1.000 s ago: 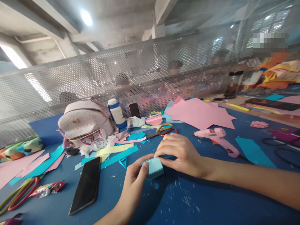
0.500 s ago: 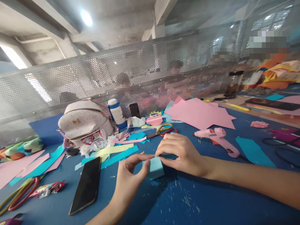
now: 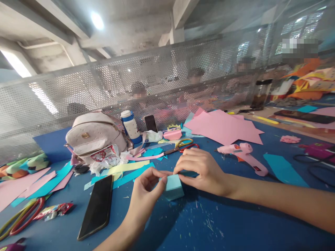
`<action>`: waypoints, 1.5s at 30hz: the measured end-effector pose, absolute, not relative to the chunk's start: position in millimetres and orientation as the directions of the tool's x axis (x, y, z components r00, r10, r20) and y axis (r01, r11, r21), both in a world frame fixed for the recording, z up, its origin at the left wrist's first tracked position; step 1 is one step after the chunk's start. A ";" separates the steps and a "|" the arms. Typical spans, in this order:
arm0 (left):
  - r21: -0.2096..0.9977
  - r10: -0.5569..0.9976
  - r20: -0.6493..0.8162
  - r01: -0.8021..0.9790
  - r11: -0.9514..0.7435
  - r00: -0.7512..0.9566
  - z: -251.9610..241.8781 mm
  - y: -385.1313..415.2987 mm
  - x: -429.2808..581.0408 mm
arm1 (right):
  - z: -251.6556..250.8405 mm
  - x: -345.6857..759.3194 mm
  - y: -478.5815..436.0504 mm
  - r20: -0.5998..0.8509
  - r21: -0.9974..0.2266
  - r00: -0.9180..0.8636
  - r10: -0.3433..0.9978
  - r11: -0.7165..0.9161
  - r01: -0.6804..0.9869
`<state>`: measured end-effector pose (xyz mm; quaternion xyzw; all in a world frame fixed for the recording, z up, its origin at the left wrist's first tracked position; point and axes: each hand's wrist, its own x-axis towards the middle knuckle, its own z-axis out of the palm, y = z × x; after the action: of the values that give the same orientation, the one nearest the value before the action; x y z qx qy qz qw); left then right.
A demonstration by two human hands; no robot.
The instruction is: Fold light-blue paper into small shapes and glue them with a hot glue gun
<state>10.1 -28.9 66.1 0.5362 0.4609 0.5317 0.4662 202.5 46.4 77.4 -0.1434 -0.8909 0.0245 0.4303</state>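
Note:
A small light-blue paper box (image 3: 174,188) is held just over the blue table (image 3: 209,223), in the middle of the view. My left hand (image 3: 149,188) pinches its left upper edge between thumb and fingers. From the other side my right hand (image 3: 200,170) grips the far upper edge, fingertips close to those of the left. My fingers cover part of the box's top and back. Beyond the right hand lie scissors (image 3: 174,150) with red and yellow handles. A pink hot glue gun (image 3: 242,153) rests to the right of that hand.
Left of my hands lies a black phone (image 3: 96,207). A pale backpack (image 3: 91,136) and a white-and-blue bottle (image 3: 130,125) stand at the back before a perforated metal screen (image 3: 162,76). Pink paper sheets (image 3: 222,125) and a blue strip (image 3: 284,169) lie to the right.
My left fingers have curled in slightly more at the box's edge. The box and my right hand have barely moved.

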 end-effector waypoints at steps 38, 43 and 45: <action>0.974 0.971 0.229 -0.012 -0.228 0.076 65.9 -40.9 24.2 | 79.9 204.6 41.7 0.781 0.006 -0.604 0.159 0.965 0.262; 0.975 0.975 0.217 0.032 -0.219 0.057 64.3 -36.9 19.3 | 78.9 205.4 44.4 0.764 -0.007 -0.617 0.190 0.958 0.286; 0.976 0.976 0.212 0.037 -0.213 0.044 61.2 -34.0 17.5 | 77.9 205.5 45.7 0.756 -0.018 -0.621 0.207 0.955 0.297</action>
<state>17.5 -34.0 61.2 0.5708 0.4439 0.5299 0.4431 205.5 45.7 77.9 -0.1402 -0.8987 -0.0543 0.4121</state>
